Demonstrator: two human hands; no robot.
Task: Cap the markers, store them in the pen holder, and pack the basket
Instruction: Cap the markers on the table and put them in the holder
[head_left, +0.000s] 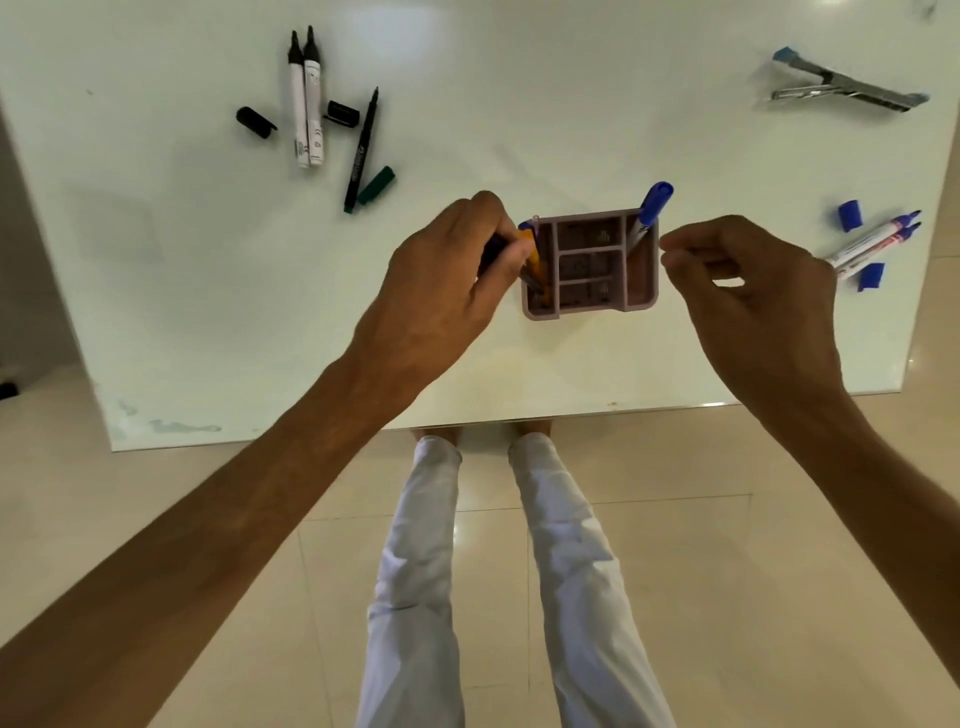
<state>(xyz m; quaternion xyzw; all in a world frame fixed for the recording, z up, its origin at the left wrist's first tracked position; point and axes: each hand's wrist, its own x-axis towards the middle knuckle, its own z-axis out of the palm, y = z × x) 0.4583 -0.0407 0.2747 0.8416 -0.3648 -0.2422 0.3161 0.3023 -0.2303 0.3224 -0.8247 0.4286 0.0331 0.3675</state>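
A mauve pen holder (589, 310) with several compartments stands mid-table. A capped blue marker (649, 212) leans in its right compartment. My left hand (452, 280) grips an orange pen (535, 260) with its lower end inside the holder's left compartment. My right hand (753, 280) hovers just right of the holder, fingers loosely curled, holding nothing. Two uncapped black markers (306, 104) lie at the far left with two black caps (255, 122) (343, 113). An uncapped green pen (362, 150) and its green cap (376, 185) lie beside them. Two uncapped blue markers (872, 244) and two blue caps (850, 214) (871, 276) lie at the right.
A metal stapler (844, 88) with a blue tip lies at the far right corner. The white table (260, 312) ends at its near edge just above my white-trousered legs (519, 571). No basket shows in view.
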